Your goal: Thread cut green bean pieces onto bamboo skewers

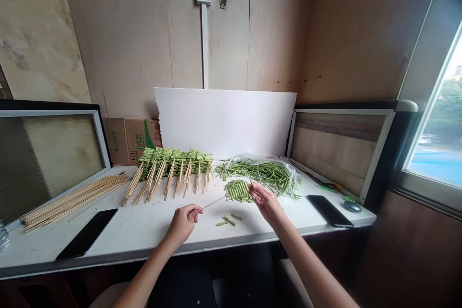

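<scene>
My left hand [186, 221] is closed around one end of a thin wooden skewer [213, 203], which points right and slightly up. Over the right edge of a pile of cut green bean pieces [237, 190] is my right hand [263, 196], its fingers pressed together; what they hold, if anything, is too small to name. A few loose bean pieces [228, 220] lie on the white table [205, 236] between and below my hands. Long uncut beans [265, 173] lie in a clear plastic bag behind my right hand.
Stacked bean skewers [176, 161] stand at the back left, sticks facing forward. Bare skewers [72, 199] and a black phone [87, 234] lie at left. Another phone [329, 211] and a grey mouse-like object [352, 206] are at right. A white board [227, 120] stands behind.
</scene>
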{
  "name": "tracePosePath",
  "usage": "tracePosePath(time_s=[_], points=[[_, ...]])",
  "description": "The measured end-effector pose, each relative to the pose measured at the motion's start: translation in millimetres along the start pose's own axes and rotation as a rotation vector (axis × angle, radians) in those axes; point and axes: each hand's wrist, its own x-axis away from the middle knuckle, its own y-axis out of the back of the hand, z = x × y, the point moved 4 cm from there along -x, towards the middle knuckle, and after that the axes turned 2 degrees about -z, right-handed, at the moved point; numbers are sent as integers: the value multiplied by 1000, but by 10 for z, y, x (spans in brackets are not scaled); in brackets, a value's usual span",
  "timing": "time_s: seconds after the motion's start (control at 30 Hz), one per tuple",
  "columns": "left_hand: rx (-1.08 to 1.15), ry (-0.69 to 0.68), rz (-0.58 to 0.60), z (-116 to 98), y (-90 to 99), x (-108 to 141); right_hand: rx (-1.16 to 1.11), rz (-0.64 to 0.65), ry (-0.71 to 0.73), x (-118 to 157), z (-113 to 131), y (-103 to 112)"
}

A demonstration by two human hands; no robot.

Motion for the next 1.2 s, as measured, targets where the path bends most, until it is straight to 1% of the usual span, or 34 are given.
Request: tracePosePath(time_s=[0.13,0.33,0.57,0.8,0.97,1.2], points=[[-2,8,1,-5,1,1,90,-11,0,-11,-10,-8],[-11,5,4,10,-9,-1,-19,-29,-16,-29,-35,9],[-57,-12,-8,-16,23,3,19,-52,-22,-47,-74,25],[-137,-36,-22,-95,98,16,80,-81,20,16,35,-15],[-233,-64,-37,-121,159,18,176,-59,89,58,124,-37],[-272,-124,-62,-140,185,9,205,-29,89,49,119,-28]])
